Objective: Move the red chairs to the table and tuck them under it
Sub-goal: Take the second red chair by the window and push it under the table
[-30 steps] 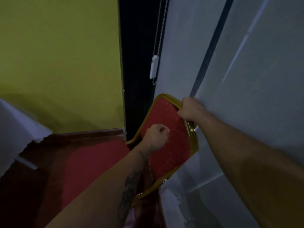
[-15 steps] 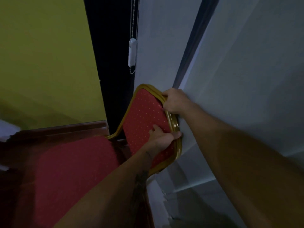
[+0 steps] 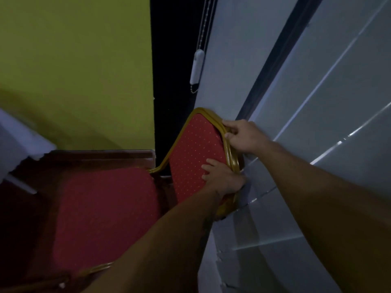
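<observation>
A red chair with a gold frame stands below me; its dotted backrest (image 3: pixel 190 149) leans against the pale blinds and its seat (image 3: pixel 105 214) spreads to the lower left. My right hand (image 3: pixel 243 136) grips the gold top edge of the backrest. My left hand (image 3: pixel 222 178) clasps the same frame lower down, fingers lying on the red fabric. The chair's legs are hidden. No table is in sight.
A yellow-green wall (image 3: pixel 74 70) rises at the left above a dark wooden skirting (image 3: pixel 95 157). Pale vertical blinds (image 3: pixel 317 123) fill the right side, with a white cord pull (image 3: pixel 197 66) hanging before a dark gap. A white object (image 3: pixel 14 144) sits at the far left.
My left hand went from a fist over the backrest to a grasp on its gold frame. My right hand kept its hold on the top edge. The view shifted slightly.
</observation>
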{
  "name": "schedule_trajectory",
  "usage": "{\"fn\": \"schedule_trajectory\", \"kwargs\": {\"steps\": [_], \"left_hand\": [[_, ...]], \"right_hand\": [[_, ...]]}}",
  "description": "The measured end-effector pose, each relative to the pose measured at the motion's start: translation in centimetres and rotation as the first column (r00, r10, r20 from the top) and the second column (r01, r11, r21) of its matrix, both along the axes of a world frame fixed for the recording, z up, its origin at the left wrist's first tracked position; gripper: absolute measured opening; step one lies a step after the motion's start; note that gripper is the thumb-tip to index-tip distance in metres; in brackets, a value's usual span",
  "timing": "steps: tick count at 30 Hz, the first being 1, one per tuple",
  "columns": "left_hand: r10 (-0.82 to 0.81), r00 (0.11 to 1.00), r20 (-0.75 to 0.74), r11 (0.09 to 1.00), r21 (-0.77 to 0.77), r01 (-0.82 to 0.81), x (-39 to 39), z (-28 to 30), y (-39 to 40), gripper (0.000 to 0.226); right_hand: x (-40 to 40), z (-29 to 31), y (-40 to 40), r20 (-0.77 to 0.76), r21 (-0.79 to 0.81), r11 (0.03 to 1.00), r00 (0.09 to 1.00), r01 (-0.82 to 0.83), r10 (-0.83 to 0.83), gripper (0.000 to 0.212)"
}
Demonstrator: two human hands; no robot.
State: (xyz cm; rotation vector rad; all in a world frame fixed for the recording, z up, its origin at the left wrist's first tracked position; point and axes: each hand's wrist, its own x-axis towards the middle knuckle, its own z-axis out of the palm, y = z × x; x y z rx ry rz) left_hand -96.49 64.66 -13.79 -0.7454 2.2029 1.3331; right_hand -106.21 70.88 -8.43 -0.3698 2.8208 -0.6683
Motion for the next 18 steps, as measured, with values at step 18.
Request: {"fn": "schedule_trajectory", "kwargs": {"steps": [18], "left_hand": [[-0.329, 0.943, 0.048, 0.934, -0.128, 0.332, 4.5, -0.9, -9.8, 0.138]], "right_hand": [[3.9, -0.6, -6.7, 0.018, -0.059, 0.996, 0.997, -0.068, 0.069, 0.072]]}}
